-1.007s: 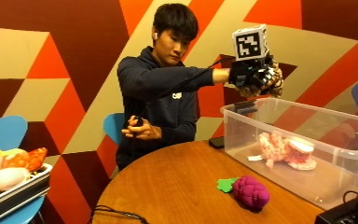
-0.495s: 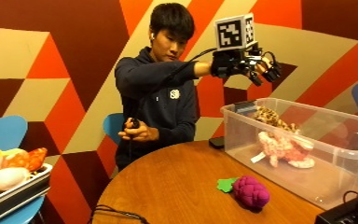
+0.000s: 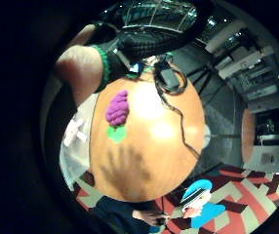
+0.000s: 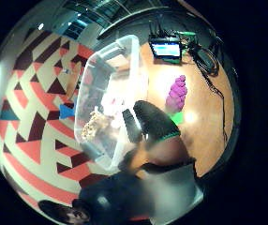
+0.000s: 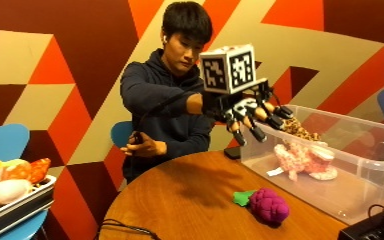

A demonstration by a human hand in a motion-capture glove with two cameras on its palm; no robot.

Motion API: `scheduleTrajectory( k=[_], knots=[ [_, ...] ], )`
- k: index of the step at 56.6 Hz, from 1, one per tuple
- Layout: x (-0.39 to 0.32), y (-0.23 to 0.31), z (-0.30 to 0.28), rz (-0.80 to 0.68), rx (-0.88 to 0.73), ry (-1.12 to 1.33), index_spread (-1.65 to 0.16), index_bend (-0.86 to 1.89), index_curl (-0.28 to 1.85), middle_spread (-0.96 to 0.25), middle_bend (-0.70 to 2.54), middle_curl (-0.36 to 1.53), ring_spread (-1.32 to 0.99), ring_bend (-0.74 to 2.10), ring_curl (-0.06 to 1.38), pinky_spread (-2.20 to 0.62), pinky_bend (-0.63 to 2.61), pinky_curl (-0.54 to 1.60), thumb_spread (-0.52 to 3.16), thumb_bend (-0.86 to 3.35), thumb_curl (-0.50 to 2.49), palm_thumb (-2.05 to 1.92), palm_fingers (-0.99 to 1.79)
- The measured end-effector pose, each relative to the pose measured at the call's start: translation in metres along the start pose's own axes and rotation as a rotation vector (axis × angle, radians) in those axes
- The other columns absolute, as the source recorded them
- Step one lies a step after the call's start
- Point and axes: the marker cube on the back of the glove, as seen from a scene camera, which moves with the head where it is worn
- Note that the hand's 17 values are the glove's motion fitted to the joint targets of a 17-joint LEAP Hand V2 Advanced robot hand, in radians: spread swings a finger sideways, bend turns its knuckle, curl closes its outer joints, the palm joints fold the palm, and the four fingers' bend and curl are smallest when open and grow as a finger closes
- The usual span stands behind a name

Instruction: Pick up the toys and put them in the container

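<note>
**Gloved hand up over table, empty; purple toy on tabletop**

While the person sits behind the round wooden table (image 5: 179, 200), things run L to R as follows. Far L: a tray of soft toys (image 5: 9, 182) on a blue chair, well apart from the table. Bare left hand (image 5: 142, 148) held near the person's waist, at table's far edge. Black-gloved right hand (image 5: 248, 112) raised in the air above the table, just beside the container's near end; fingers spread wide, pointing down, holding nothing. Below and a bit R: purple plush grape toy w/ green leaf (image 5: 265, 204) lying on the tabletop, just beside the container's front wall, outside it. R: clear plastic rectangular container (image 5: 378, 165) on the table, no lid. Inside: pink-and-white plush toy (image 5: 305, 160) on the floor of the bin, and a tan spotted plush toy (image 5: 300, 130) near the back wall. Thumb-side palm view: both toys inside bin, grape toy (image 4: 176, 93) on wood beside it.
</note>
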Motion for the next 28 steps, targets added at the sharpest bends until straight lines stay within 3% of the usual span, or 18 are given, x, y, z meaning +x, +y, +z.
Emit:
scheduleTrajectory(
  k=[13,21,28],
  knots=[
    [0.009,-0.046,0.114,0.200,-0.114,0.012,-0.28,0.05,0.33,0.03,0.13,0.39,0.00,0.73,0.33,0.01,1.27,0.43,1.39,0.00,0.34,0.02,-0.12],
    [-0.002,-0.051,0.177,0.306,-0.240,-0.040,-0.24,-0.01,0.23,0.07,0.16,0.35,-0.02,1.09,0.42,-0.07,1.40,0.44,1.45,0.02,0.33,0.07,-0.01],
    [-0.009,-0.053,0.196,0.288,-0.145,0.117,-0.24,-0.11,0.08,0.05,0.45,0.43,-0.16,1.51,0.48,-0.25,1.44,0.41,1.54,0.14,0.38,0.29,0.45]
  ],
)
